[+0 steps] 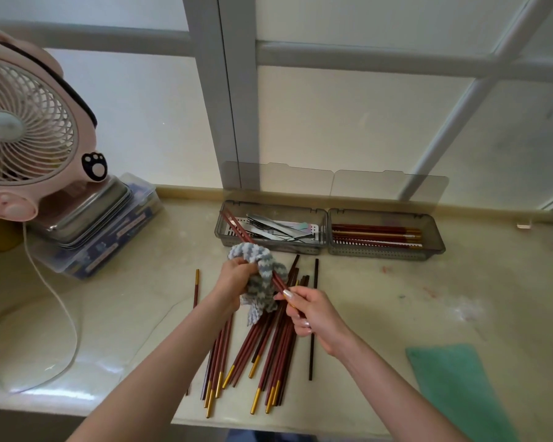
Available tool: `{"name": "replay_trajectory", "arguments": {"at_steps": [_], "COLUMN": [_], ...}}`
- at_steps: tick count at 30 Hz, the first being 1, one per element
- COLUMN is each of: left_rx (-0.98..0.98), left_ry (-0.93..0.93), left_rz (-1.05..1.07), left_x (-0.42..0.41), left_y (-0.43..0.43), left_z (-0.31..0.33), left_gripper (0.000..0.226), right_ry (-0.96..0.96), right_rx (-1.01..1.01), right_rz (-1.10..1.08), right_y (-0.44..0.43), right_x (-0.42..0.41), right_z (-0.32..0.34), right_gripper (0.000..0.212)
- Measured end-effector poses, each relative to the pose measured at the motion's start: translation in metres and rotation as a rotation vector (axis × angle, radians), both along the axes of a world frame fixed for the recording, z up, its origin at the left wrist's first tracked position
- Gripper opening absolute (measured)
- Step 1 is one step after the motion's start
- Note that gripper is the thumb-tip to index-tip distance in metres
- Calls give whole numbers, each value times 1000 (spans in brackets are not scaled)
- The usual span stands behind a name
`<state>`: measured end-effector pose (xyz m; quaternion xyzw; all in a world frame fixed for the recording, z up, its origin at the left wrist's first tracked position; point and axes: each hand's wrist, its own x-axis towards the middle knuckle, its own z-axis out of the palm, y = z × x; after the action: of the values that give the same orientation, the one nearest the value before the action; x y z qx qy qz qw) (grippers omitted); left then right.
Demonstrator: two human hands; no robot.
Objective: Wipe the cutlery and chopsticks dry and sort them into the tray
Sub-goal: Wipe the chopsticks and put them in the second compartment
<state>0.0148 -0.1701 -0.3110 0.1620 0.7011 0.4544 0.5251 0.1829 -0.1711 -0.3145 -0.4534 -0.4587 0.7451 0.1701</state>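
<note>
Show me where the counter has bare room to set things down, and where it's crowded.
Bare counter lies between the chopstick pile, the right tray and the green cloth. A second patch sits between the white cord and the lone chopstick. Crowded: the middle under the left hand and right hand, and the fan corner.

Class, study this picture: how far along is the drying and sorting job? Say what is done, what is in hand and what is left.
Done: cutlery lies in the left tray, and sorted chopsticks lie in the right tray. In hand: the left hand grips a cloth around the held chopsticks, which the right hand pinches. Left: the pile on the counter.
</note>
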Motion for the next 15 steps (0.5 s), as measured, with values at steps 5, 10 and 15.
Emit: {"name": "replay_trajectory", "arguments": {"at_steps": [5, 10, 15], "left_rx": [51, 100, 180], "left_ry": [-9, -84, -219], "left_rz": [-69, -23, -36], "left_x": [-24, -36, -39], "left_y": [7, 6, 8], "left_z": [7, 5, 9], "left_gripper": [19, 22, 19], "right_ry": [-37, -53, -104], "right_rx": [29, 35, 71], "right_rz": [21, 32, 38], "right_y": [-6, -11, -16], "right_x": [14, 25, 33], "right_z": [-6, -13, -17], "right_gripper": [24, 24, 24]}}
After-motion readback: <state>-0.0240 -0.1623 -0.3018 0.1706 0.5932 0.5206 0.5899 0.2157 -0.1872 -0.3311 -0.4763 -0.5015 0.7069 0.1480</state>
